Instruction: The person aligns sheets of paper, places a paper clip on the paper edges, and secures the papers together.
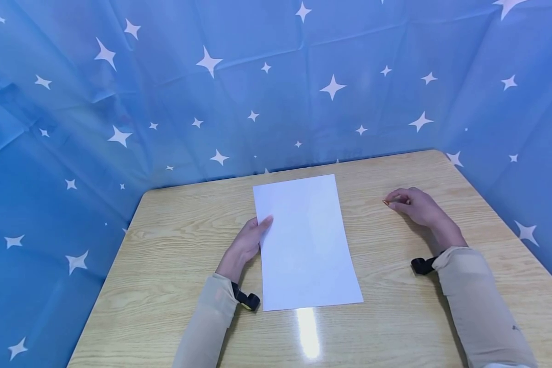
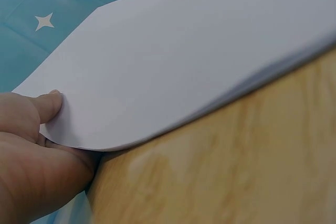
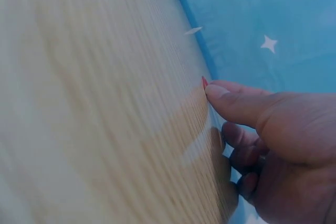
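Note:
White paper point(image 1: 305, 245) lies upright in the middle of the table, its left edge slightly raised and bowed in the left wrist view. My left hand point(image 1: 249, 239) pinches that left edge, the thumb point(image 2: 51, 104) on top and the other fingers hidden underneath. Whether it is one sheet or more I cannot tell. Off to the right of the paper, my right hand point(image 1: 413, 206) holds a small red-orange paper clip point(image 1: 386, 203) between thumb and index finger, just over the tabletop. Only the clip's tip point(image 3: 204, 82) shows in the right wrist view.
The light wood table point(image 1: 179, 245) has rounded far corners. A blue curtain point(image 1: 276, 92) with white stars hangs behind it and along both sides. A bright reflection point(image 1: 308, 332) lies on the wood below the paper. Both wrists wear black cameras point(image 1: 423, 266).

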Action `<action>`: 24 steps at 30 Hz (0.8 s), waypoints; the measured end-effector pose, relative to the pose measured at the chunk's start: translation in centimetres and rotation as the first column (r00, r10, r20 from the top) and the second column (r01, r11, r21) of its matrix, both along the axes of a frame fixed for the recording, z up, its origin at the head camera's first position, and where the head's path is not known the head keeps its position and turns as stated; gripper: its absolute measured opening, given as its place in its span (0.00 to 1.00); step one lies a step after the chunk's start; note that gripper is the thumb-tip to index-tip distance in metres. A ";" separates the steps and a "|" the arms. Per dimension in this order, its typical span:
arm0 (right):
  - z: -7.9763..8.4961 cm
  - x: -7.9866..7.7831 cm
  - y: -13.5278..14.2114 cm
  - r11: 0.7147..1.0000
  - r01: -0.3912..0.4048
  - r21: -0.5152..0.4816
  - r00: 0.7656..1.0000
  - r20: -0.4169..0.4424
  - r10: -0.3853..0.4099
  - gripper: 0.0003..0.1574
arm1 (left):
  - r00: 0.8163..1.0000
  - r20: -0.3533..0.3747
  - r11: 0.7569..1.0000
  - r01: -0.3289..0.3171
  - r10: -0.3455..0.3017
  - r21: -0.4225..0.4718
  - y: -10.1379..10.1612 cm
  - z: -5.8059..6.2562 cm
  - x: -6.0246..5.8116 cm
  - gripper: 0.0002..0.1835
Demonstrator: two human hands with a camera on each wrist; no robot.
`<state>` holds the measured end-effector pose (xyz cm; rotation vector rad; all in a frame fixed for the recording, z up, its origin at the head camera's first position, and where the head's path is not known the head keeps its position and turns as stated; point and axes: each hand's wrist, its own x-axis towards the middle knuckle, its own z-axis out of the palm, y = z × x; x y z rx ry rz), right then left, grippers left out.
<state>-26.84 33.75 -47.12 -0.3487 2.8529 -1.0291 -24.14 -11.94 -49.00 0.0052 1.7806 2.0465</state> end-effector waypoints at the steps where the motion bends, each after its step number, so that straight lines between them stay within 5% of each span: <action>1: 0.0 0.0 0.0 1.000 -0.005 -0.001 1.000 -0.002 0.005 0.17 | 1.000 -0.001 1.000 0.001 -0.001 0.000 0.0 0.0 0.0 0.21; 8: -0.2 -0.1 0.0 0.998 -0.066 0.006 0.998 0.007 0.065 0.21 | 1.000 -0.007 1.000 0.008 -0.008 0.007 0.0 0.1 0.1 0.22; 24: -0.5 -0.1 0.0 0.997 0.015 -0.073 1.000 0.006 -0.015 0.14 | 1.000 -0.009 1.000 0.002 -0.002 0.013 0.0 0.0 0.0 0.19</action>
